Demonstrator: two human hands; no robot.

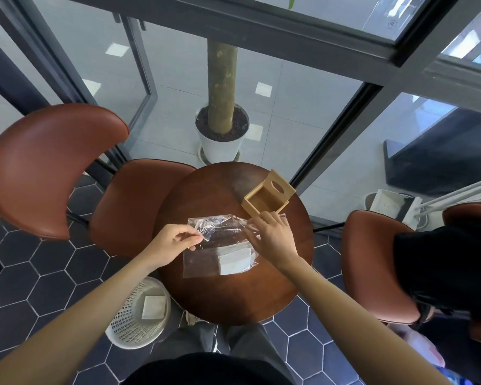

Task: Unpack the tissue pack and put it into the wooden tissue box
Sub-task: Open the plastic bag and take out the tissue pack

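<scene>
Right now the left hand (175, 241) has a pinch grip on the loose edge of the clear plastic wrapper (220, 232), thumb and forefinger closed on the film. The right hand (272, 237) grips the wrapper's opposite edge, fingers curled down over it. The white tissue stack (235, 261) lies inside the wrapper on the round bench (233, 295), close to the person. The wooden tissue box (267, 197) sits beyond the right hand at the far edge, open side up and empty as far as I can see.

To do this step well, I would spread the two edges apart so the mouth opens wide, hold the film down with one hand, and slide the stack out flat rather than tugging upward, which could scatter the sheets. The box is close by, so the move into it should be short.
</scene>
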